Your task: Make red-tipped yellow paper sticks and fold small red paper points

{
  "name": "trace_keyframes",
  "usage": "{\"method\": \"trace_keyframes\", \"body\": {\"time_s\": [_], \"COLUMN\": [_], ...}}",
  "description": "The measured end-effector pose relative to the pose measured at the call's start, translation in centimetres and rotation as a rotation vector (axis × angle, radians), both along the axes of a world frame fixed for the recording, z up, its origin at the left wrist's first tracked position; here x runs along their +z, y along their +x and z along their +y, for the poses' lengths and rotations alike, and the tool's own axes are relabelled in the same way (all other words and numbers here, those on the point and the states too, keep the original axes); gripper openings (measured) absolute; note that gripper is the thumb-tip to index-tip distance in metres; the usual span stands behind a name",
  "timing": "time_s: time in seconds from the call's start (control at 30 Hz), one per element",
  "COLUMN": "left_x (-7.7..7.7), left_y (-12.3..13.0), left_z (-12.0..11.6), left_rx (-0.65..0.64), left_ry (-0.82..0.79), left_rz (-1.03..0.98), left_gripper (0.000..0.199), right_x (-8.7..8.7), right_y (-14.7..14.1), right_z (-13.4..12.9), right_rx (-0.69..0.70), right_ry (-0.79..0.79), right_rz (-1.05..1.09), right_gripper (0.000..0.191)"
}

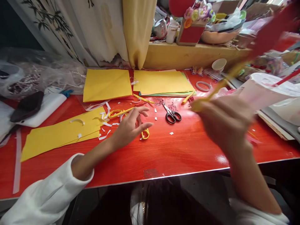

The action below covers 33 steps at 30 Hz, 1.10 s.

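Note:
My right hand, blurred by motion, is raised above the right side of the table. Its fingers are closed on a thin yellow stick, with a smeared red piece near the far end whose kind I cannot make out. Over the middle left hovers my left hand, fingers loosely apart and holding nothing. Just behind it lies a yellow looped paper piece; another yellow loop rests below its fingertips. Black-handled scissors lie between my two hands.
Yellow paper sheets and a second stack lie at the back of the red table. Yellow strips and white scraps are at left. A white cup stands at right; a cluttered ledge runs behind.

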State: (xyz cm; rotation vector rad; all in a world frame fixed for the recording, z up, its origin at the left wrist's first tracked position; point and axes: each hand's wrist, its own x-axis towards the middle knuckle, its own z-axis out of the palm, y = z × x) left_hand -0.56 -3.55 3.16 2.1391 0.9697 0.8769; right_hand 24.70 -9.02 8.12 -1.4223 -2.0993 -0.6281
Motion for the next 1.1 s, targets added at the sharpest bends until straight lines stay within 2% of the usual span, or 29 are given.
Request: {"method": "trace_keyframes", "body": {"time_s": [0.07,0.17,0.23,0.3,0.37,0.47,0.53,0.57,0.63,0.73,0.93,1.0,1.1], "left_x": [0.6,1.1,1.2,1.2,1.2,1.2,1.1,1.0,0.9,0.9,0.5,0.2,-0.1], "left_y": [0.0,-0.2,-0.3,-0.5,-0.6,-0.5,-0.4,-0.4,-0.4,-0.5,-0.8,-0.6,-0.4], "left_z": [-0.5,-0.5,-0.1,0.3,0.6,0.6,0.5,0.5,0.4,0.3,0.4,0.3,0.2], "left_rx": [-0.031,0.054,0.104,0.133,0.170,0.200,0.181,0.162,0.125,0.087,0.058,0.080,0.092], "left_ry": [-0.148,-0.247,-0.285,-0.314,-0.321,-0.297,-0.284,-0.285,-0.289,-0.255,0.049,0.063,0.046], "left_rz": [-0.170,-0.286,-0.342,-0.420,-0.477,-0.470,-0.450,-0.445,-0.448,-0.408,-0.236,-0.278,-0.383], "left_gripper": [0.046,0.031,0.027,0.027,0.028,0.029,0.029,0.028,0.024,0.024,0.042,0.045,0.040], "right_x": [-0.5,-1.7,-2.7,-3.7,-4.7,-5.6,-5.7,-5.7,-5.6,-5.4,-5.4,-5.5,-5.6], "right_y": [-3.8,-7.4,-8.4,-8.6,-8.4,-8.3,-8.4,-8.4,-8.6,-8.7,-9.1,-9.3,-9.6], "right_z": [1.6,3.3,4.0,4.5,4.8,5.0,5.1,5.1,5.1,5.0,4.5,4.3,4.0], "right_rx": [0.202,0.213,0.224,0.271,0.325,0.379,0.435,0.468,0.528,0.565,0.492,0.511,0.538], "right_ry": [0.032,-0.084,-0.140,-0.172,-0.245,-0.488,-0.690,-0.779,-0.885,-0.915,-0.849,-0.865,-0.885], "right_rz": [-0.219,-0.340,-0.307,-0.134,0.220,0.920,1.250,1.348,1.455,1.550,1.645,1.637,1.644], "right_gripper": [0.022,0.032,0.032,0.026,0.019,0.026,0.025,0.025,0.023,0.019,0.019,0.020,0.019]}}
